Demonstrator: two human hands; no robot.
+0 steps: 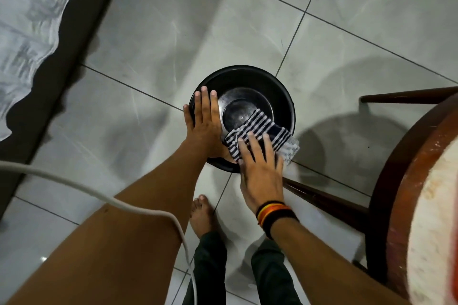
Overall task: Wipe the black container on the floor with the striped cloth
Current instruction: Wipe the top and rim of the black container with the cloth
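Wiping in progress: the bowl (280, 96), a round black container, sits on the tiled floor (173, 20), just left of a wooden chair (396, 156). The left hand (204, 119) lies flat on the bowl's left rim, fingers straight and pressed together, thumb hooked over the outer edge, bracing rather than gripping. The right hand (260, 163) presses the cloth (260, 129) against the bowl's near rim, fingers slightly spread and flat on the fabric, no pinch. The cloth drapes from the inner wall over the near-right edge, one corner hanging outside.

Handling guess: the bowl looks like thin plastic or light metal with a glossy inside, so probably light and prone to sliding or tipping on the smooth tile when pushed from one side. Best hold looks like the rim, opposite the wiping side, pressed downward. The cloth is soft and limp and will bunch under a sideways stroke; a flat palm keeps it spread. Nothing looks fragile. A bare foot (202, 215) is near the bowl, below it in view.
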